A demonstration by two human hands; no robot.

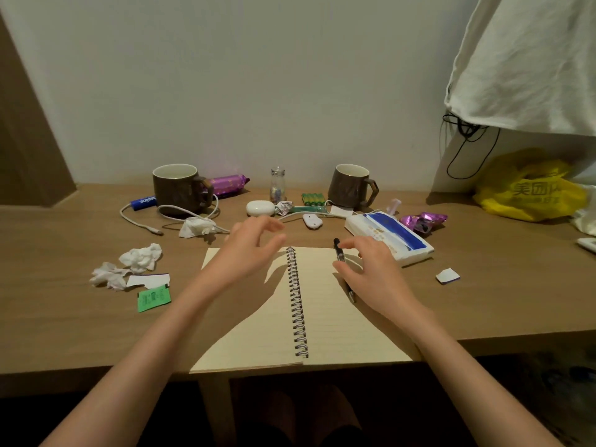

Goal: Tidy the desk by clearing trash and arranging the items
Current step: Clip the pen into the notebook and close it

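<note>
Head view: both arms are out over the open spiral notebook (325,321), which lies at the near edge of the counter (64,324). The left grip (251,243) hovers above the notebook's far left corner, released, fingers loosely curled round nothing. The right grip (374,272) arches over the black pen (337,250) on the right page, fingers spread, not clenched; whether they touch it, I can't tell. There's trash all round: crumpled tissues (142,257) and a green sachet (153,298) to the left, purple wrappers (423,221) beyond the tissue pack (388,235). The danger, as I read it: a hasty pinch could send that pen rolling off the page toward the near edge. Reaching deeper, a forearm could snag the white cable (138,222) looped by the left mug (177,190) and tug it over
</note>
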